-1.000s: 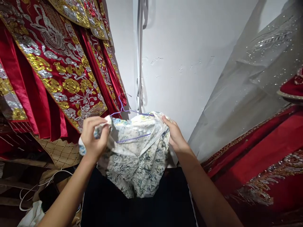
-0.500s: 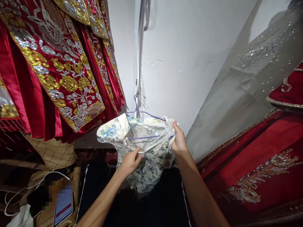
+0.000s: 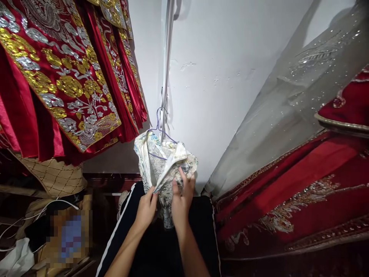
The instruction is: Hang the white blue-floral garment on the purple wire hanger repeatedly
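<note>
A floral shirt [image 3: 165, 175], whitish with blue, green and yellow print, hangs on a thin purple wire hanger [image 3: 170, 137] in front of me. The hanger's hook reaches up beside a metal pole. My left hand [image 3: 147, 207] pinches the shirt's front edge at the bottom of the neck opening. My right hand [image 3: 182, 196] lies on the shirt's front to the right of the opening, its fingers stretched and apart, touching the fabric. The lower part of the shirt is partly hidden behind my hands.
Red garments with gold and silver embroidery [image 3: 72, 88] hang at the left. A sheer sparkling gown [image 3: 259, 111] and a red beaded garment [image 3: 276, 184] hang at the right. The metal pole [image 3: 166, 57] stands against a white wall. A wooden stool [image 3: 86, 207] holds a cable and white tissue [image 3: 19, 254].
My right hand has let go of the shirt's right shoulder and come down and left onto the front. My left hand has shifted left and lower, still holding the edge. The shirt looks narrower.
</note>
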Demonstrator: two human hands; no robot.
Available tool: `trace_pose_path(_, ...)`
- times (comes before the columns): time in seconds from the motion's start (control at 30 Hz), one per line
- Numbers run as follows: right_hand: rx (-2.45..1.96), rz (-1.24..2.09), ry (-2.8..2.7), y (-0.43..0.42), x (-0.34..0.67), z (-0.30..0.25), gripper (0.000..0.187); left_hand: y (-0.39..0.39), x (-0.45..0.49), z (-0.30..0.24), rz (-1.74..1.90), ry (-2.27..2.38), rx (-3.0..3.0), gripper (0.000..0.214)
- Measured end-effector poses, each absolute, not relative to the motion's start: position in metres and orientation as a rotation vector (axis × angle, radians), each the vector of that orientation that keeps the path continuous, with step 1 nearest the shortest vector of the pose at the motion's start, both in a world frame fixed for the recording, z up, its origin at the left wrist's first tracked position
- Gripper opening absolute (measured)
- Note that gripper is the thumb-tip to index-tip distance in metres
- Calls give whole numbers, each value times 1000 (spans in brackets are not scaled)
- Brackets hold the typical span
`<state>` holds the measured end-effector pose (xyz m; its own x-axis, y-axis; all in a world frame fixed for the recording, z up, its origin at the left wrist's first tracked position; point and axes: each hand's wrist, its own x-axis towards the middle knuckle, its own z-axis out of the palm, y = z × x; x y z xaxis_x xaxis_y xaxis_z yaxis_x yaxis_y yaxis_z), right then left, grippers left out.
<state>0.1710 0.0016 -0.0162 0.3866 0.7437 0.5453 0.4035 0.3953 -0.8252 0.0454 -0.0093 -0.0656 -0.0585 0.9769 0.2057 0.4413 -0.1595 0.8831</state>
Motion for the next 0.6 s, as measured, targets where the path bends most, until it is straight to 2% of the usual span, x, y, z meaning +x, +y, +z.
trace_pose_path(0.13, -1260, 606, -1168, -5, 178, -77, 53, -18, 33, -52, 1088, 1408, 1707, 41)
trace_pose_path(0.27, -1256, 688, -1047, 13, 200, -99, 65, -32, 45, -34, 986, 1303, 1763, 45)
trace_pose_path(0.4, -1119, 521, -889, 10, 218, -81, 44, -47, 63, -21, 935, 1227, 1742, 42)
trace_pose_path(0.5, -1055, 510, -910, -6, 221, -68, 13, -50, 68, -16, 936, 1156, 1676, 38)
trace_pose_path(0.53, -1052, 594, -972, -12, 219, -68, 9, -50, 68, -15, 940, 1133, 1648, 36)
trace_pose_path(0.6, -1051, 825, -1133, -23, 211, -71, 16, -48, 66, -11, 956, 1094, 1598, 31)
